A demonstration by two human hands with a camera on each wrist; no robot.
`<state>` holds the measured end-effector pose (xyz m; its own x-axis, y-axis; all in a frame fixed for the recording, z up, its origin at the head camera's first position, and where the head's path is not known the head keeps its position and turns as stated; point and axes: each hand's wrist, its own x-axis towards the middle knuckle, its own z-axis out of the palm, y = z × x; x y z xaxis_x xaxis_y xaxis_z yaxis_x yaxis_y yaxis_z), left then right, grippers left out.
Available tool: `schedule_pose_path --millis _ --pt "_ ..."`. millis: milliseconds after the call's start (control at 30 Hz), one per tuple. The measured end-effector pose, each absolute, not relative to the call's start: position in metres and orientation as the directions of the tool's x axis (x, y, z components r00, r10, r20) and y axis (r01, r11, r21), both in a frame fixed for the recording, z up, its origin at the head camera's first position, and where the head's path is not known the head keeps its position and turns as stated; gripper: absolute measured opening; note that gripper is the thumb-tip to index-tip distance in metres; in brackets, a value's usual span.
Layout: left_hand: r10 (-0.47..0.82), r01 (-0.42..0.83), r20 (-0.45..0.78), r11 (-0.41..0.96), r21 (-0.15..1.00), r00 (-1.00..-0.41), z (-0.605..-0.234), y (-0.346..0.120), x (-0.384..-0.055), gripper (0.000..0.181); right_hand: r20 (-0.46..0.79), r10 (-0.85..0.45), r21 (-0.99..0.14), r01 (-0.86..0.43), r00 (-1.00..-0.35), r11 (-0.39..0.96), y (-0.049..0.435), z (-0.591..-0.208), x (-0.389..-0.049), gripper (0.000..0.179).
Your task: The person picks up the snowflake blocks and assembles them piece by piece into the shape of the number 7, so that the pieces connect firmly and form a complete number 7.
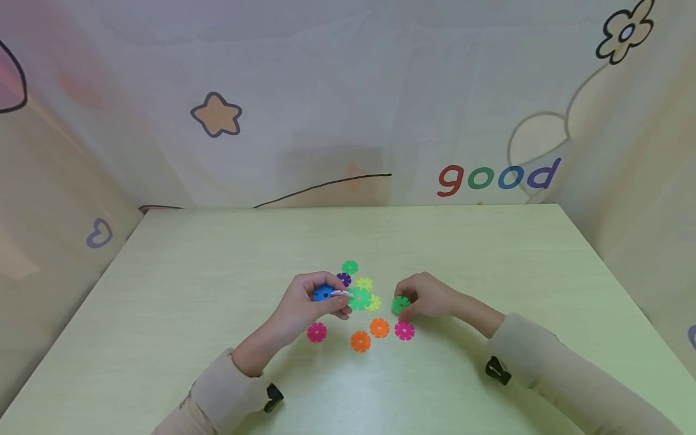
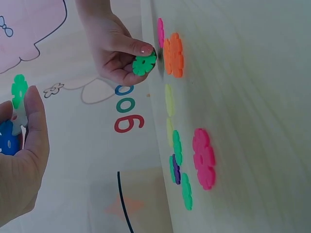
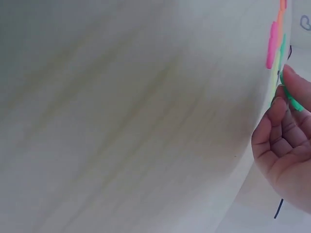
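Observation:
Above the middle of the table, my left hand (image 1: 311, 302) pinches a joined piece of notched plastic discs. It is made of a blue disc (image 1: 323, 293), a white disc (image 1: 342, 293) seen edge-on and a green disc (image 2: 19, 91) at the outer end. To the right, my right hand (image 1: 426, 295) holds a separate green notched disc (image 1: 401, 304) between thumb and fingers. In the left wrist view this disc faces the camera, apart from the joined piece. The right wrist view shows only its edge. A pink disc (image 1: 405, 330) lies just below my right hand.
Loose discs lie flat around the hands: a green one (image 1: 350, 266), a purple one (image 1: 344, 279), a yellow one (image 1: 364, 283) with another near it, two orange ones (image 1: 379, 328) and a second pink one (image 1: 317, 332). A printed curtain (image 1: 326, 90) stands behind the pale table (image 1: 217, 254).

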<state>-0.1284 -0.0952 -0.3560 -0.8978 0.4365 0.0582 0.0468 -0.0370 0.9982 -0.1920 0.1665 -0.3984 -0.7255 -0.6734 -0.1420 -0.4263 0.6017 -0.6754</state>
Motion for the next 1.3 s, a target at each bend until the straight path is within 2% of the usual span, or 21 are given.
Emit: schedule_pose_path --millis 133,367,733,1300 --pt "0.434 0.046 0.055 -0.031 0.998 -0.899 -0.355 -0.095 -0.128 0.013 -0.118 -0.68 -0.693 -0.43 -0.724 0.578 0.168 -0.395 -0.189 0.013" --pt "0.417 0.054 0.074 -0.058 0.997 -0.906 -0.354 -0.094 -0.129 0.012 -0.024 -0.648 -0.704 -0.448 -0.761 0.552 0.169 -0.387 -0.185 0.012" --pt "0.415 0.043 0.068 -0.071 0.997 -0.907 -0.356 -0.093 -0.129 0.013 0.022 -0.581 -0.75 -0.398 -0.813 0.529 0.171 -0.379 -0.176 0.005" --pt "0.417 0.051 0.077 -0.074 0.996 -0.906 -0.356 -0.091 -0.131 0.013 0.103 -0.572 -0.781 -0.422 -0.814 0.461 0.169 -0.363 -0.156 0.009"
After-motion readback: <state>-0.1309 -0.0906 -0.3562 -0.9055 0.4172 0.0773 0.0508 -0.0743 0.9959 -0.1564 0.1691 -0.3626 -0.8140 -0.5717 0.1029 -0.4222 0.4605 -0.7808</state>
